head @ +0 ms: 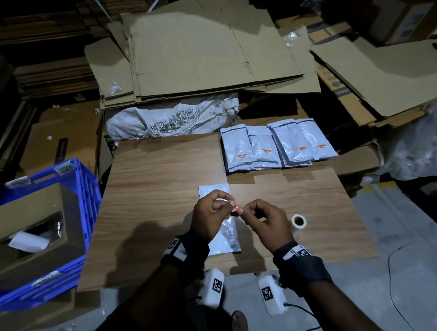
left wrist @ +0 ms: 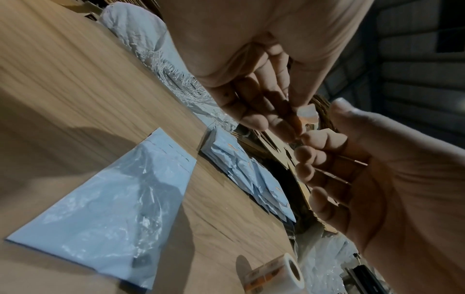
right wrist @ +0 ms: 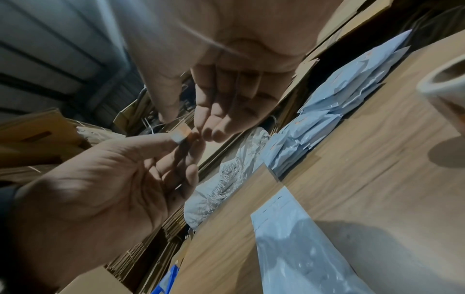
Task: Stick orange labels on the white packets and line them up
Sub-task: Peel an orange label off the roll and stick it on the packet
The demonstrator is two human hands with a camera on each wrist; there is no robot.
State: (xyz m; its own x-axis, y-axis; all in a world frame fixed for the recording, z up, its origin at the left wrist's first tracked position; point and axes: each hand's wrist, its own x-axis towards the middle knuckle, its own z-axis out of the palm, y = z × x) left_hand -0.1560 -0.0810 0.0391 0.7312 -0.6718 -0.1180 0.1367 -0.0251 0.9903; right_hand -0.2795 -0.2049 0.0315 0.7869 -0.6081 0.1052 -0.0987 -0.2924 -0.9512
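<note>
**Peeling a label above the bare packet**

Both hands are hovering above the packet [head: 224, 215] lying flat on the desk [head: 161, 188], working one small orange label [head: 236, 209] between them. The left hand [head: 211, 215] is pinching the label with thumb and forefinger curled tight; the right hand [head: 267, 222] is nipping its other end, fingers bent in. The job now is probably separating label from backing, so the right grip should be pulling slowly along the strip, keeping the sticky face clear of skin. Then it should be going down flat on the packet's lower half, matching the row [head: 278, 148] of labelled packets beyond the packet. The roll [head: 298, 222] is standing right of the packet.
</note>
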